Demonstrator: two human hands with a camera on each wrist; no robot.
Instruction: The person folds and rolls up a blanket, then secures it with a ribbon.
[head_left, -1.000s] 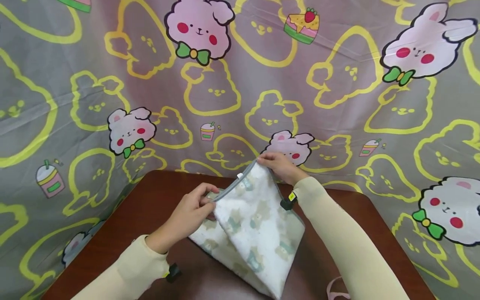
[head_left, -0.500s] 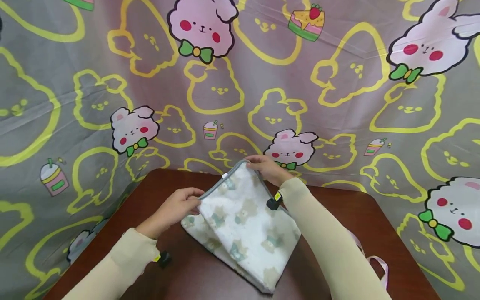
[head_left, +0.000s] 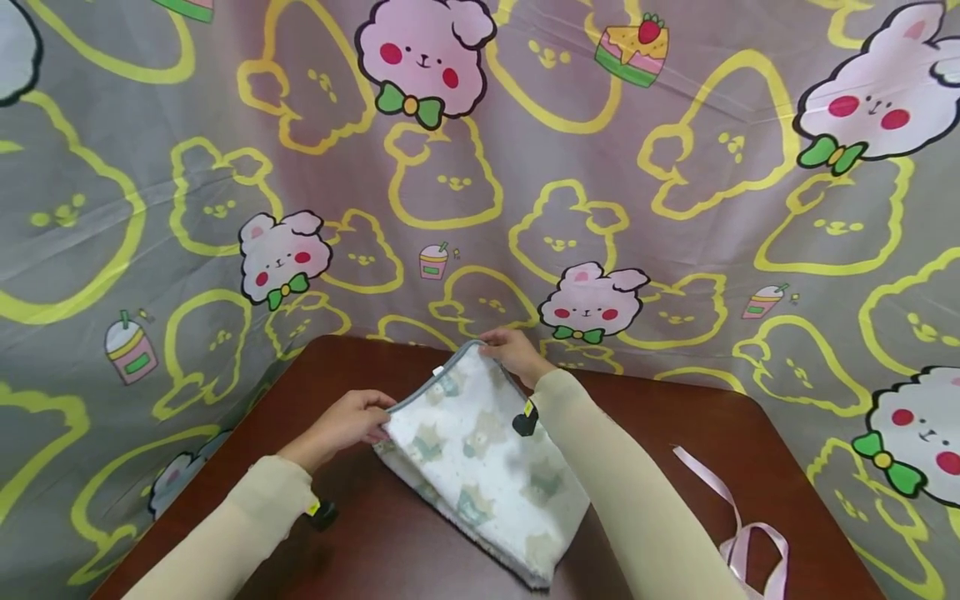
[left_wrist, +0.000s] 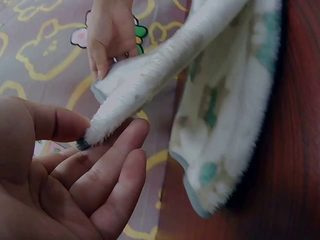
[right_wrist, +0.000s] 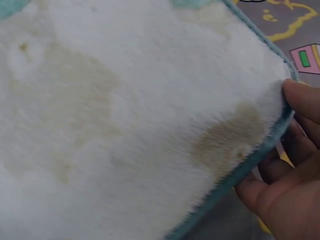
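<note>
A fluffy white towel (head_left: 480,450) with beige and teal bear prints and grey-green edging is held up at a slant over the table, folded over in layers. My left hand (head_left: 351,427) pinches its left corner between thumb and fingers; in the left wrist view that hand (left_wrist: 75,165) grips the folded edge, and a lower layer of towel (left_wrist: 225,125) hangs apart from it. The far top corner is pinched by my right hand (head_left: 517,354). From the right wrist, the hand (right_wrist: 292,160) shows its thumb on the towel's face (right_wrist: 150,100) and its fingers behind.
A pink ribbon (head_left: 712,479) lies loosely looped on the right of the brown table (head_left: 652,417), partly behind the right sleeve. A grey patterned curtain (head_left: 480,167) hangs behind and beside the table. Each wrist carries a small black camera (head_left: 321,514).
Both hands have shifted left and slightly down with the towel, which now lies lower and flatter over the table. More of the pink ribbon has come into view.
</note>
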